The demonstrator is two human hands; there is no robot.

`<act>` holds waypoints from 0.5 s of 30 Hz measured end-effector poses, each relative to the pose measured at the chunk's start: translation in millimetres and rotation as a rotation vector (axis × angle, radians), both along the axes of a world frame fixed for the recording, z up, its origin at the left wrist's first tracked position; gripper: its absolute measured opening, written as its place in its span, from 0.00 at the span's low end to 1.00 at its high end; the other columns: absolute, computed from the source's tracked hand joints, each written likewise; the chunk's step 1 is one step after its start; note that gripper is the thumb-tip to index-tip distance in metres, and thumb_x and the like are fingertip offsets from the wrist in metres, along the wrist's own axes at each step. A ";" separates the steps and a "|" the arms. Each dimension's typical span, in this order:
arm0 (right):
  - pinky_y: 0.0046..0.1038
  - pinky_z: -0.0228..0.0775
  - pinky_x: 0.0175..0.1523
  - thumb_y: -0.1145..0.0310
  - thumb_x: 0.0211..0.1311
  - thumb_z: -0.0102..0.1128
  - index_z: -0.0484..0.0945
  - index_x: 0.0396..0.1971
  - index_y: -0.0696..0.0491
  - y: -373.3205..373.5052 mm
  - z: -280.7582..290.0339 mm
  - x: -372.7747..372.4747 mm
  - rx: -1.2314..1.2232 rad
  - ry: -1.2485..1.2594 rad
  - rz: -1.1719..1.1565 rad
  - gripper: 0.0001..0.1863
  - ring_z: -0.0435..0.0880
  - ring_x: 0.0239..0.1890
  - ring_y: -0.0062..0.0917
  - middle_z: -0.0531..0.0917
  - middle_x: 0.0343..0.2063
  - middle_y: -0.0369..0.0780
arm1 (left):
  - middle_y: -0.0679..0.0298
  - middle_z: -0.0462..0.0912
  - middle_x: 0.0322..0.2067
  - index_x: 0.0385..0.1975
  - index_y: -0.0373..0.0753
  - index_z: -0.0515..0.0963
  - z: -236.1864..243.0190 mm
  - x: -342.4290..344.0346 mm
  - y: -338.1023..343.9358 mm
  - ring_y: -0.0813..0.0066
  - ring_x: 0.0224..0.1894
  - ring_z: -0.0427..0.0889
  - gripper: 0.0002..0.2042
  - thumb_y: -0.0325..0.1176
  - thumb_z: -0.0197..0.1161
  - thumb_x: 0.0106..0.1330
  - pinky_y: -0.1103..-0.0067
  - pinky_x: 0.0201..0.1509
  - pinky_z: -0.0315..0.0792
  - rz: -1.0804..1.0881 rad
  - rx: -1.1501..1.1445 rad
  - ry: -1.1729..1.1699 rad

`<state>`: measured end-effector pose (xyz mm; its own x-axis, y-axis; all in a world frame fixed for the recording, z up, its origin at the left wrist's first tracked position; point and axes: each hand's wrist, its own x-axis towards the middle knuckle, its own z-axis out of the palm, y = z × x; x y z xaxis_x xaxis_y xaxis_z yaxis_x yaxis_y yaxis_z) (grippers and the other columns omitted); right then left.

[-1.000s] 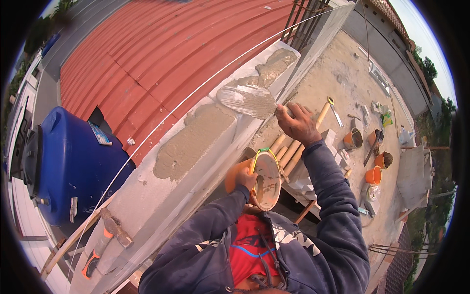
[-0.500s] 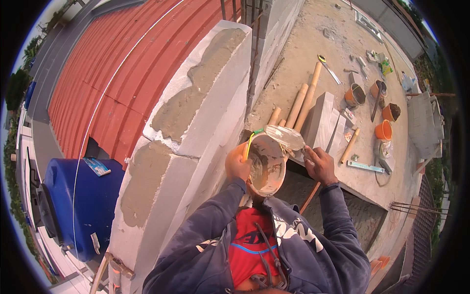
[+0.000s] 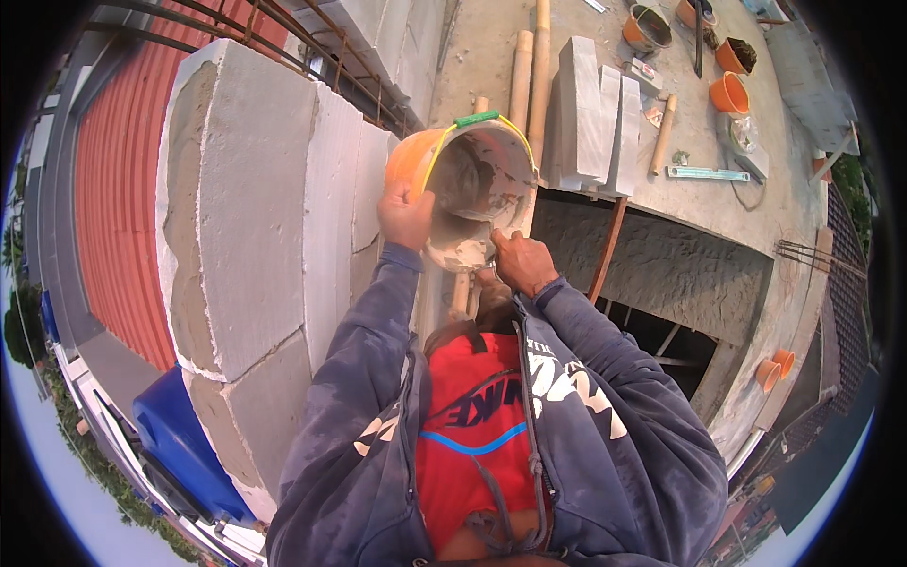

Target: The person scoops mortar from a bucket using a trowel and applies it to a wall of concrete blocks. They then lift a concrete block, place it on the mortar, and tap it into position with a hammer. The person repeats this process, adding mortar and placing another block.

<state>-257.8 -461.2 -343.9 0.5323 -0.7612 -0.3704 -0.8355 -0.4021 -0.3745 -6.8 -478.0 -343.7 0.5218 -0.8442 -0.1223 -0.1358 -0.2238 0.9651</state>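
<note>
My left hand (image 3: 404, 215) grips the side of an orange bucket (image 3: 404, 156) near its yellow handle, which has a green grip. The bucket is tilted, showing grey residue inside. At the bucket's lower right rim, my right hand (image 3: 520, 255) is closed on the trowel, whose blade is down in the bucket and mostly hidden. Just left of both hands stands a pale block wall (image 3: 250, 217), with grey mortar (image 3: 184, 236) spread along its top.
Below the wall lie a red metal roof (image 3: 113, 236) and a blue tank (image 3: 184, 444). To the right, a concrete slab holds bamboo poles (image 3: 520, 76), blocks (image 3: 581, 113), several buckets (image 3: 729, 93) and a metal level (image 3: 709, 175). An opening (image 3: 694, 359) drops below its edge. Rebar (image 3: 293, 42) tops the upper wall.
My right hand brought the trowel from the wall top down into the bucket. My left hand tilted and raised the bucket slightly. The view swung, shifting the slab upward in the picture.
</note>
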 end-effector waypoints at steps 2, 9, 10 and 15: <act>0.48 0.84 0.43 0.57 0.67 0.64 0.78 0.52 0.55 -1.7 -12.8 7.0 0.092 -0.026 0.028 0.21 0.91 0.37 0.50 0.88 0.36 0.55 | 0.74 0.74 0.21 0.24 0.36 0.75 17.5 -15.3 -12.3 0.87 0.25 0.68 0.07 0.24 0.69 0.58 0.78 0.29 0.65 0.000 -0.099 0.056; 0.31 0.82 0.35 0.59 0.80 0.53 0.75 0.63 0.57 -23.8 -16.5 3.8 0.769 -0.533 -0.112 0.21 0.86 0.28 0.30 0.85 0.34 0.45 | 0.78 0.70 0.21 0.21 0.41 0.72 6.5 -16.8 -3.8 0.89 0.24 0.63 0.11 0.22 0.68 0.59 0.81 0.27 0.58 0.014 -0.105 0.123; 0.30 0.80 0.31 0.59 0.81 0.51 0.74 0.65 0.56 -26.6 -14.8 -3.1 0.958 -0.594 -0.187 0.22 0.85 0.25 0.28 0.85 0.33 0.44 | 0.78 0.70 0.21 0.22 0.41 0.72 5.9 -15.4 -1.4 0.88 0.24 0.64 0.12 0.24 0.70 0.61 0.80 0.27 0.59 0.025 -0.099 0.131; 0.21 0.68 0.19 0.59 0.84 0.46 0.68 0.69 0.54 -9.2 41.3 -30.5 1.570 -0.879 -0.590 0.22 0.76 0.15 0.21 0.81 0.30 0.40 | 0.77 0.70 0.21 0.20 0.43 0.72 -19.1 10.2 22.2 0.86 0.24 0.63 0.22 0.44 0.77 0.69 0.78 0.27 0.60 0.216 -0.067 0.278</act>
<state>-288.4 -470.4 -302.6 0.7630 -0.1812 -0.6205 -0.1145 0.9068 -0.4056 3.3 -455.7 -362.7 0.6433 -0.7294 -0.2329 0.1778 -0.1536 0.9720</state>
